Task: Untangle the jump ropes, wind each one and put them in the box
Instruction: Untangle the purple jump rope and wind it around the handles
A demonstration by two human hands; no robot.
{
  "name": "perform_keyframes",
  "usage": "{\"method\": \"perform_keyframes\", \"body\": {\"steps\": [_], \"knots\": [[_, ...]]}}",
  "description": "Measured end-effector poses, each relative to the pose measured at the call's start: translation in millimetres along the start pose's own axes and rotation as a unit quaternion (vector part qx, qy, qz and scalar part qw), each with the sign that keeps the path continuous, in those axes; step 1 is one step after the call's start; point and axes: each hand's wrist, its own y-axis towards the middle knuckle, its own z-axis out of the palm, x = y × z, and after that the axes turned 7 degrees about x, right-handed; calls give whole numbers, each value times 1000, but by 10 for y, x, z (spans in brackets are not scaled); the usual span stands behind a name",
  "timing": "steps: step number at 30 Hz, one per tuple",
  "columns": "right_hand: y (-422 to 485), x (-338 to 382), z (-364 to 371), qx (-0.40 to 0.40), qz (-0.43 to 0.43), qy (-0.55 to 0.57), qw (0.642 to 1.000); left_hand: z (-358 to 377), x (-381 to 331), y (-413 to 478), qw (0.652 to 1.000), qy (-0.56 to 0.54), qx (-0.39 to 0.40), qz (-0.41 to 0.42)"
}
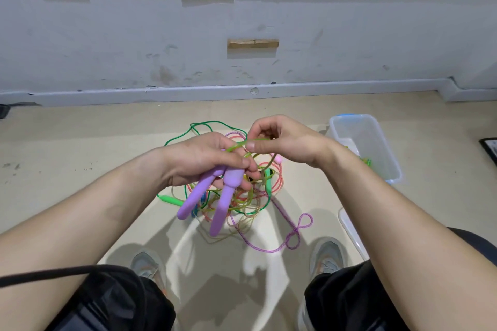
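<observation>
My left hand (pixel 204 161) grips two purple handles (pixel 215 204) that hang down side by side over the floor. My right hand (pixel 279 140) pinches a yellow-green rope (pixel 236 145) that runs across to the left hand. Below both hands a tangle of jump ropes (pixel 242 196) lies on the floor: green, orange, yellow and purple strands. A green handle (pixel 170 199) sticks out at its left, a pink handle tip (pixel 278 160) shows under my right hand. A purple rope loop (pixel 301 223) trails toward my right foot. The clear plastic box (pixel 376 126) stands to the right, holding a green rope (pixel 365 161).
A white wall with socket plates rises behind the ropes, a skirting rail along its foot. The box's lid (pixel 352 234) lies on the floor by my right knee. My shoes (pixel 325 258) are planted on either side below the tangle. A dark frame corner (pixel 490 148) sits far right.
</observation>
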Motion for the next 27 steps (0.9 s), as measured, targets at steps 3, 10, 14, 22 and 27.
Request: {"method": "perform_keyframes", "body": {"steps": [3,10,14,22,27], "knots": [[7,19,6,11,17,-9,1000,55,2,-1,999,-32,1,2],[-57,9,-46,8,90,-147,985,80,71,37,999,-47,2,14],[-81,28,-93,-39,85,-105,990,152,79,6,999,3,33,36],[-93,-38,-192,-58,-15,35,998,199,33,-77,995,-53,57,57],[-60,-111,-194,-69,-34,66,995,170,91,-14,994,-112,7,18]]}}
